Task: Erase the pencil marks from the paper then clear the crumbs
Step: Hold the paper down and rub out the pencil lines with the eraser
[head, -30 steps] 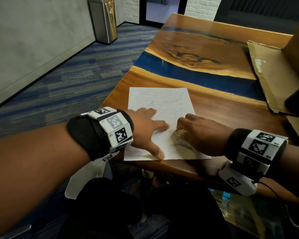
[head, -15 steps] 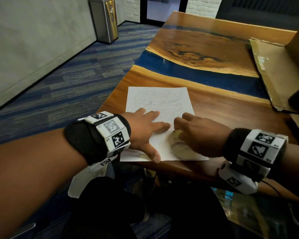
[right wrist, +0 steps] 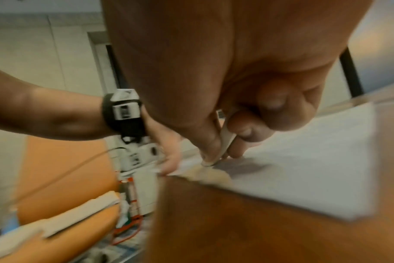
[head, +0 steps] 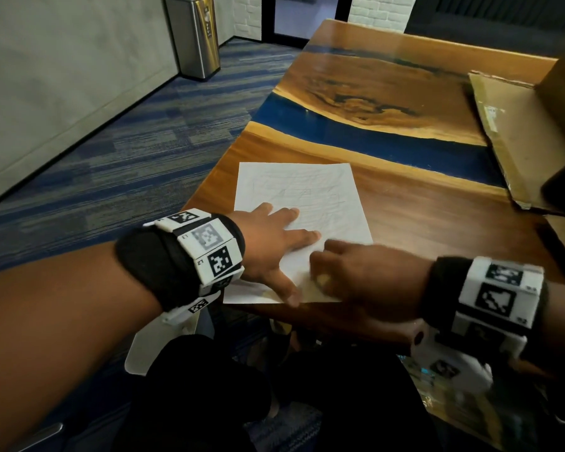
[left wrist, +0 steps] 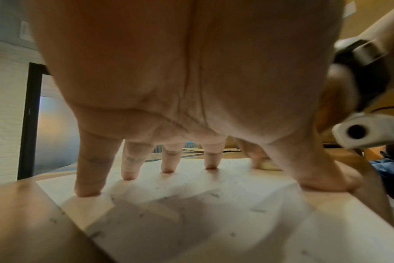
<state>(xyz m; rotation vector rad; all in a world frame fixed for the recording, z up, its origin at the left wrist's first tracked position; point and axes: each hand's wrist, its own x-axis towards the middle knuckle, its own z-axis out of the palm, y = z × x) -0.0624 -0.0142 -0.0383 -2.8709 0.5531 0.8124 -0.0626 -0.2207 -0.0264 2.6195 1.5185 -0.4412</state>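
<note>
A: Right, start at the near edge: what are your hands doing?

B: Your right hand (head: 359, 278) pinches a pale eraser (right wrist: 225, 140) between thumb and fingers, its tip pressed on the near part of the paper (head: 307, 187), close to the near table edge. Your left hand (head: 268, 246) lies just to its left, fingers straight and spread wide, pinning the sheet flat; it grips nothing.

A: So which step is this?

B: You look to be mid-erasing. The near corner by the eraser is smudged, and faint pencil marks (head: 310, 197) cover the middle and far half of the sheet. Dark crumbs (left wrist: 214, 194) lie scattered on the paper under your left palm, so clearing has not begun.

A: What does the next move call for?

B: Probably working the eraser farther up the sheet, with your left hand pressing close beside the rubbing so the paper does not buckle. Sweep the crumbs only once the marks are gone.

A: Anything beyond the sheet?

B: The wooden table (head: 421, 216) runs on, with flattened cardboard (head: 509, 132) at the far right.
</note>
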